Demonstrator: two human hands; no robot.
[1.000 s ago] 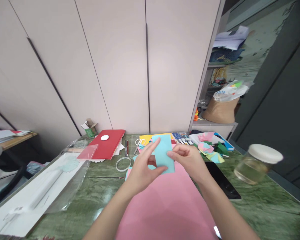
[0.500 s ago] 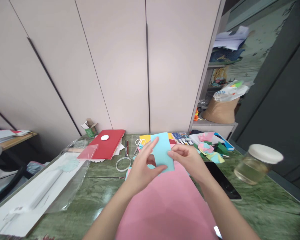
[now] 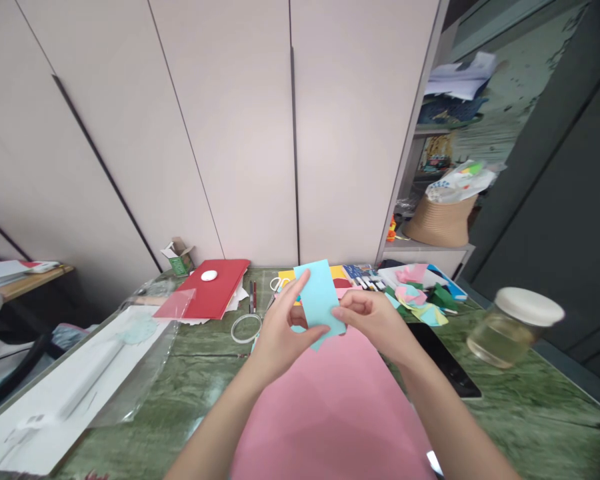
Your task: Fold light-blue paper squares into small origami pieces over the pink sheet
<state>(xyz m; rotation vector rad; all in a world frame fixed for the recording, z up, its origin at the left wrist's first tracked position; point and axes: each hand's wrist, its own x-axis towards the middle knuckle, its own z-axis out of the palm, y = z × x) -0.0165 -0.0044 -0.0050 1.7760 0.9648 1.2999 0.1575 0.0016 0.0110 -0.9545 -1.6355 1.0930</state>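
Note:
A light blue piece of paper (image 3: 320, 297) is held up between my two hands, above a large pink sheet (image 3: 330, 407). My left hand (image 3: 285, 327) grips it along the left side, with the thumb at its lower edge and a finger near its upper left. At the lower right edge, my right hand (image 3: 367, 317) pinches the paper between thumb and curled fingers. Partly behind my left hand lie scissors with white handles (image 3: 276, 284). A roll of tape (image 3: 246, 328) rests left of that hand.
Right of my arm lie a black tablet (image 3: 445, 363) and a lidded jar of liquid (image 3: 513, 327). Coloured paper pieces (image 3: 420, 297) are heaped behind. A red folder (image 3: 213, 290), pens (image 3: 253, 297) and a plastic-covered white sheet (image 3: 75, 380) occupy the left.
The blue paper has shifted slightly left and tilted a little more, its top leaning left. Both hands keep hold of it, and my right hand has moved slightly left with it.

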